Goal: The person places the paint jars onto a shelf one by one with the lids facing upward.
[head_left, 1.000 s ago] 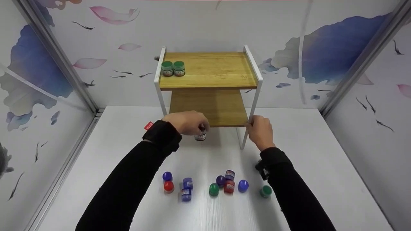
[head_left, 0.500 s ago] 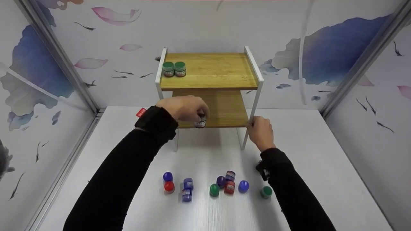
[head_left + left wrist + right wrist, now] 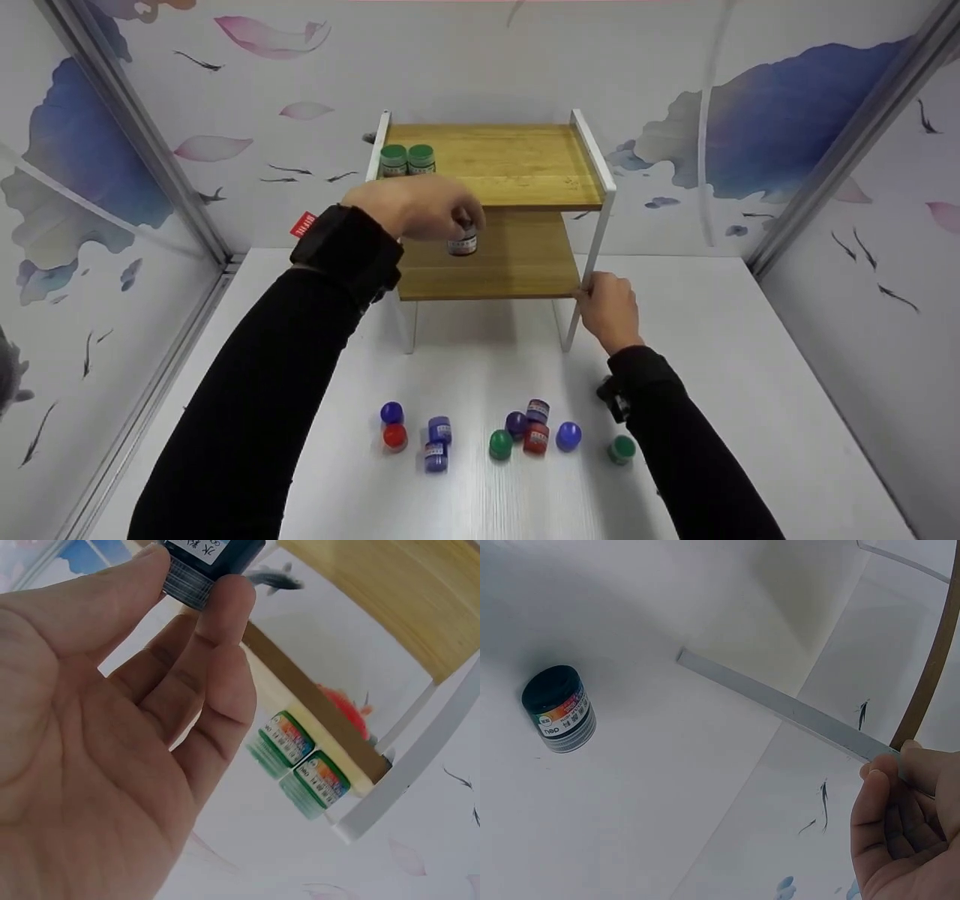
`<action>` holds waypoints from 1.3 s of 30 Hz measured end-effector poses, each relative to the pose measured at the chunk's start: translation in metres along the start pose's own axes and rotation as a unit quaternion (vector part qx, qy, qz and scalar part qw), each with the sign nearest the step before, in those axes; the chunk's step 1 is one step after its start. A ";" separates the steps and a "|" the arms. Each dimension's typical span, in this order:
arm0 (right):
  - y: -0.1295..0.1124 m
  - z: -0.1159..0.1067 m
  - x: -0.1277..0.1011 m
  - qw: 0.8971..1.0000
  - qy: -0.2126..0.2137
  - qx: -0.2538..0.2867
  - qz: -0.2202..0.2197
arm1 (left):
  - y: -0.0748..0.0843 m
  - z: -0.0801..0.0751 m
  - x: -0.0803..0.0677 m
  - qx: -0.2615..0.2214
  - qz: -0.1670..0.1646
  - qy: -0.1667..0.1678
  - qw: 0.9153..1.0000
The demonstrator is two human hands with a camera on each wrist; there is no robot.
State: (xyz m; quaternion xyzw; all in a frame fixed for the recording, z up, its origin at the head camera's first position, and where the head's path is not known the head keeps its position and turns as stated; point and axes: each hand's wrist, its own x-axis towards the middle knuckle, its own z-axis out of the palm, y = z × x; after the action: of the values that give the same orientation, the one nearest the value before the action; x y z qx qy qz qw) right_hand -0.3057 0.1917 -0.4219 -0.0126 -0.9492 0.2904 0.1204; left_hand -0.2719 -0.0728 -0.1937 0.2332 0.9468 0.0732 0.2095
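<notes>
My left hand [image 3: 416, 206] pinches a small dark paint jar [image 3: 463, 244] by its lid, thumb against fingertips. It holds the jar in the air before the two-tier rack, just below the top shelf [image 3: 517, 169] edge. In the left wrist view the jar [image 3: 214, 559] shows a white label and a dark ribbed lid. Two green-lidded paint jars [image 3: 421, 159] stand side by side at the left of the top shelf, partly behind that hand. My right hand [image 3: 611, 307] grips the rack's white front right leg [image 3: 598, 232] beside the corner of the lower shelf [image 3: 517, 270].
On the white table [image 3: 697, 360] in front lie several blue, red and green jars, among them a red jar [image 3: 536, 439], a green jar [image 3: 500, 445] and two blue jars [image 3: 436, 455]. Another green jar [image 3: 622, 448] stands near the right forearm. Patterned walls enclose three sides.
My left hand has risen with the dark jar from below the lower shelf's front edge to near the top shelf. The right hand stays on the rack's leg.
</notes>
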 end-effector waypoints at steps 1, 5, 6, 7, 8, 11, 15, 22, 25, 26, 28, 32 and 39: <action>0.001 0.000 0.000 1.000 0.001 -0.001 0.001 | 0.000 -0.002 0.001 -0.001 -0.002 0.003 1.000; 0.003 -0.001 0.000 1.000 0.003 -0.002 -0.001 | 0.004 -0.008 0.002 0.009 -0.015 0.015 1.000; 0.003 -0.001 0.000 1.000 0.003 -0.002 -0.003 | 0.005 -0.010 0.002 0.013 -0.021 0.019 0.999; 0.004 -0.001 0.000 1.000 0.003 -0.001 -0.003 | 0.006 -0.011 0.002 0.017 -0.027 0.022 0.999; 0.004 -0.001 0.000 1.000 0.002 0.000 -0.002 | 0.007 -0.013 0.002 0.020 -0.031 0.023 0.999; 0.006 -0.001 -0.001 1.000 0.002 0.003 0.002 | 0.008 -0.019 0.003 0.023 -0.037 0.026 0.999; 0.006 -0.001 -0.001 1.000 0.002 0.004 0.009 | 0.004 -0.025 0.008 0.015 -0.024 0.040 0.999; 0.003 -0.003 0.001 1.000 0.005 0.010 0.010 | -0.003 -0.034 0.020 0.035 -0.036 0.085 0.995; 0.002 -0.002 0.001 1.000 0.002 0.012 0.012 | -0.007 -0.034 0.026 0.051 -0.034 0.104 0.993; 0.001 -0.002 0.001 1.000 0.001 0.012 0.012 | -0.009 -0.034 0.027 0.057 -0.029 0.113 0.991; 0.001 -0.001 0.001 1.000 0.001 0.011 0.012 | -0.012 -0.032 0.030 0.067 -0.023 0.134 0.988; -0.002 0.000 0.000 1.000 0.002 0.014 0.013 | -0.019 -0.028 0.033 0.073 -0.026 0.173 0.982; -0.002 -0.001 -0.002 1.000 0.004 0.000 0.007 | -0.030 -0.022 0.042 0.102 -0.018 0.224 0.969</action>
State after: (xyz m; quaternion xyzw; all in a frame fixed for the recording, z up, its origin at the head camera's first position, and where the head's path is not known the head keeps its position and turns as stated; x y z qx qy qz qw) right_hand -0.3033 0.1902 -0.4203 -0.0203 -0.9487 0.2908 0.1222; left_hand -0.3274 -0.0803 -0.1966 0.2136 0.9762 0.0228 -0.0312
